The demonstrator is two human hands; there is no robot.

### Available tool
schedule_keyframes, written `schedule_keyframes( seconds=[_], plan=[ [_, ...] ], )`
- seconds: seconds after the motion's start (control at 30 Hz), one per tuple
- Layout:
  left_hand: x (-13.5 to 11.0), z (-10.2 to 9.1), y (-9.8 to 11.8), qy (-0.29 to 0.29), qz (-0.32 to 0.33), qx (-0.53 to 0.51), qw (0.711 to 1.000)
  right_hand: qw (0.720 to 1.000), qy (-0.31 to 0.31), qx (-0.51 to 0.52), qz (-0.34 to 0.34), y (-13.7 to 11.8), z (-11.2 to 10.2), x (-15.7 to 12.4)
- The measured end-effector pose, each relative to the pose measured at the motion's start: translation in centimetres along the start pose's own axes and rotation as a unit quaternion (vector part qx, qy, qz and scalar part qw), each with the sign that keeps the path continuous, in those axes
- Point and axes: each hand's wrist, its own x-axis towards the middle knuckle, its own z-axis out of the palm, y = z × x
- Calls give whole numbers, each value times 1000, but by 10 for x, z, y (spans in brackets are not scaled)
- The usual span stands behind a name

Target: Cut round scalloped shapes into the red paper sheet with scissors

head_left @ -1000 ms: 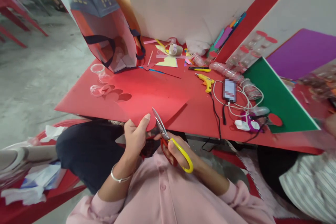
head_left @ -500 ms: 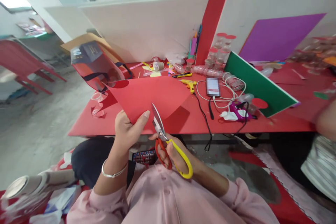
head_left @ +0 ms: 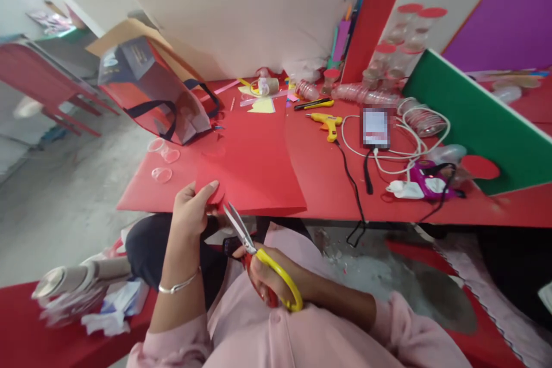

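Observation:
A red paper sheet (head_left: 261, 164) lies nearly flat on the red table, its near edge at the table's front. My left hand (head_left: 192, 207) pinches red paper between thumb and fingers at the sheet's near left corner. Whether that bit is a separate cut piece, I cannot tell. In my right hand (head_left: 269, 267) is a pair of scissors (head_left: 241, 230) with one yellow and one red handle. Their blades stand slightly apart, pointing up and left, just short of the sheet's near edge and close to my left fingertips.
A yellow glue gun (head_left: 328, 125) and a cutter knife (head_left: 314, 104) lie right of the sheet. Beyond them are a phone (head_left: 376, 128) with white cables, a purple power strip (head_left: 425, 178) and a green board (head_left: 487, 132). A bag (head_left: 150, 89) and clear plastic rings (head_left: 161, 175) are at left.
The red sheet has come down from a raised, tilted hold to lie on the table. Both hands have shifted left and the scissors lower. The view has tilted down and closer.

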Motion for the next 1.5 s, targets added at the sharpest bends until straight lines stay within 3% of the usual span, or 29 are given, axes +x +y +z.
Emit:
schedule_keyframes(
  seconds=[0.13,0.23,0.33,0.47,0.7,0.83,1.1,1.5],
  plan=[
    [28,-10,-3,28,15,26,999,997,-46,-68,3,-13,-12,-7],
    [36,-10,-8,25,35,42,998,998,0,-57,-29,-12,-11,0],
    [32,-10,-17,3,35,35,999,998,47,14,-29,-9,-3,14],
    [23,-14,-26,37,64,12,997,995,15,95,15,-15,6,27],
    [16,-12,-27,49,25,-1,998,991,6,115,64,-14,4,40],
    [14,-9,-36,17,23,22,999,988,18,140,63,2,0,47],
    [5,-4,-43,-27,-66,9,997,977,66,190,65,13,7,59],
    [-7,-2,-41,-65,-83,-22,994,986,95,130,34,21,26,74]
  ],
)
